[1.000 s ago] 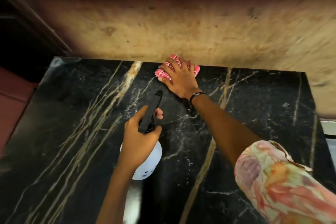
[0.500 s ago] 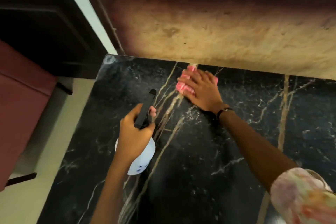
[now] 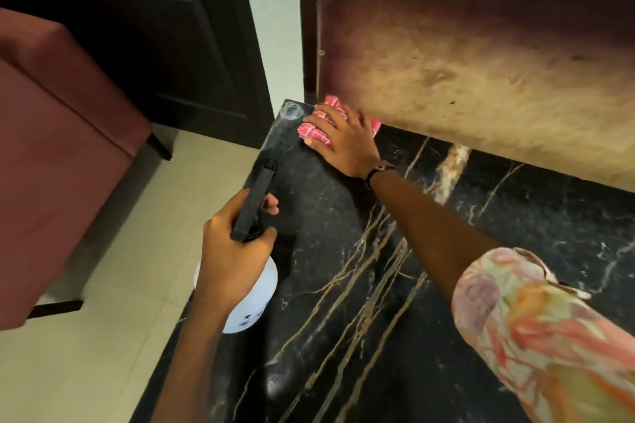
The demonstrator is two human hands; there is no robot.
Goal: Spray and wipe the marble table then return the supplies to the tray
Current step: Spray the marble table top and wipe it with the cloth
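Note:
The black marble table [image 3: 429, 336] with gold veins fills the lower right. My right hand [image 3: 343, 142] lies flat on a pink checked cloth [image 3: 314, 130], pressing it onto the table's far left corner, close against the wall panel. My left hand [image 3: 233, 251] grips the neck of a white spray bottle [image 3: 252, 302] with a black trigger head [image 3: 254, 204]; the bottle hangs over the table's left edge. The tray is out of view.
A brown wooden panel [image 3: 481, 55] rises right behind the table's back edge. Left of the table lies pale tiled floor [image 3: 103, 336], with a reddish-brown upholstered seat [image 3: 51, 154] and a dark door [image 3: 137, 27] behind it.
My right hand has slid the cloth leftward along the back edge to the far left corner. The view has turned left; the bottle stays held in my left hand.

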